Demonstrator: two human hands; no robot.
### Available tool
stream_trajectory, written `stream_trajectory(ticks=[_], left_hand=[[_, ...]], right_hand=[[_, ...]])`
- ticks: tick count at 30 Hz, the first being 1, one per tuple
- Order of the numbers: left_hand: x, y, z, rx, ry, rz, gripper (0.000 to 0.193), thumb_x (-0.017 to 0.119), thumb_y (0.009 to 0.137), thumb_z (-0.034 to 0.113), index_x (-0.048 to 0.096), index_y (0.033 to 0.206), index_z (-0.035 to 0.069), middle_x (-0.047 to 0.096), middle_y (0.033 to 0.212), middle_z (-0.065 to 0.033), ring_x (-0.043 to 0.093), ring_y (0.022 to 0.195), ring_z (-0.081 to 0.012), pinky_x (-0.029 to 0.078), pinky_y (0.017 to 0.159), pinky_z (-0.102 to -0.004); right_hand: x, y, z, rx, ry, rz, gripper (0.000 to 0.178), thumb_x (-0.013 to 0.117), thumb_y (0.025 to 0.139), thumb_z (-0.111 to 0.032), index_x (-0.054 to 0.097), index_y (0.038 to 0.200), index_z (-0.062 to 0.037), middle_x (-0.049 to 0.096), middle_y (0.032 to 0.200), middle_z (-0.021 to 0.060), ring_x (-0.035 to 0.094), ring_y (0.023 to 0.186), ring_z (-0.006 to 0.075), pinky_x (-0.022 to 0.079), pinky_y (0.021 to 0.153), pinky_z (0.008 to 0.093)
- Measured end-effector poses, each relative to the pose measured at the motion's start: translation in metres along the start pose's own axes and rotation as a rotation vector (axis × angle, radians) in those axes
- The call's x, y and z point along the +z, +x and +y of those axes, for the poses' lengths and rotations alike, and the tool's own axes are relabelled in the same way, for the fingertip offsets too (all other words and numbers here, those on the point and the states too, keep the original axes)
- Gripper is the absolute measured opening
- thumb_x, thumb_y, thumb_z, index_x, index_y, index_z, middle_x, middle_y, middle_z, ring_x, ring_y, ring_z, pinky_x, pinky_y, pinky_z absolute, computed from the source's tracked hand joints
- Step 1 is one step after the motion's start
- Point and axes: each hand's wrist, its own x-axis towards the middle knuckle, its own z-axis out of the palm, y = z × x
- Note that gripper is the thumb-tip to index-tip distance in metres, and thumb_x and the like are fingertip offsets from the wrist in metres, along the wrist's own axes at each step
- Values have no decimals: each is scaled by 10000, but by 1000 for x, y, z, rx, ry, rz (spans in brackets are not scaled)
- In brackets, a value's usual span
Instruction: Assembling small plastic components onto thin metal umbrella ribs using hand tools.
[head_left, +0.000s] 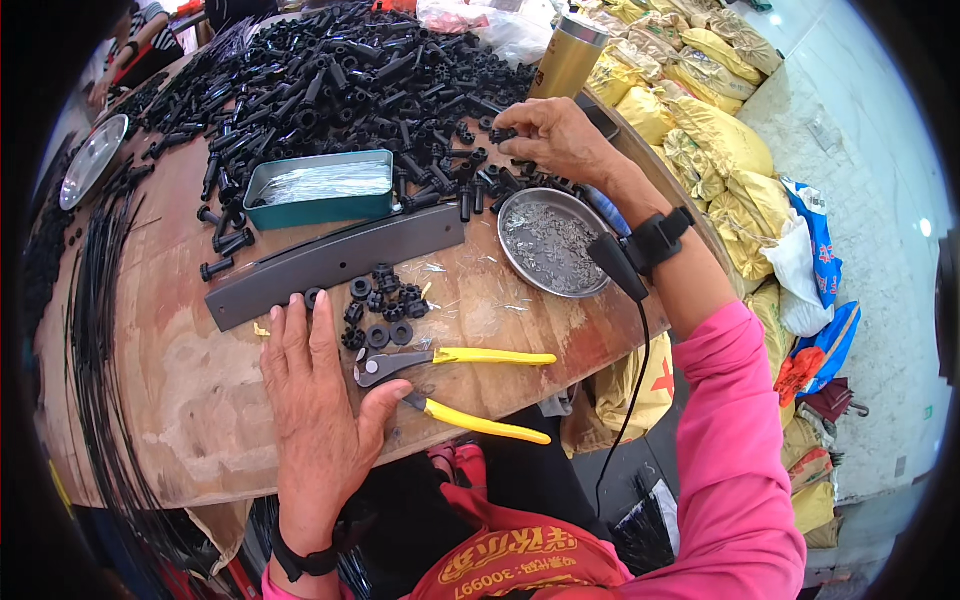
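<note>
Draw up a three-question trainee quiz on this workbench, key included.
1. What lies right by the thumb of the left hand: (a) a tumbler, (b) yellow-handled pliers, (c) a round dish?
2. True or false: the right hand is gripping the pliers.
3. Fill in: the thin silvery pieces lie in a rectangular tin coloured ____.

Key: 1 b; 2 false, its fingertips are on a small black part; 3 green.
</note>
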Motion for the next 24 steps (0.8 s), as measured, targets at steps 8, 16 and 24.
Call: stream_trajectory(ticks=[8,16,24], left_hand=[[1,-1,-3,-7,-19,23,881,613,811,458,209,1426,-27,290,1423,-270,244,1341,-420,187,1109,-461],[3,-1,2,3,-45,26,903,632,801,460,215,1406,-64,273,1420,-278,227,1342,-430,188,1098,-496],[4,-1,-2,-7,-13,18,903,630,803,461,208,1419,-46,274,1421,-272,230,1342,-427,182,1099,-504]], right_hand=[[32,-27,-110,-159,520,-255,278,704,723,-132,675,966,-1,689,776,113,650,684,164,518,642,283],[15,13,-39,41,-71,10,368,690,726,-104,631,1072,5,669,852,143,649,781,235,518,703,334],[31,28,1,-7,-184,-314,467,657,634,-112,671,1101,-129,650,1055,122,601,1000,323,485,865,378]])
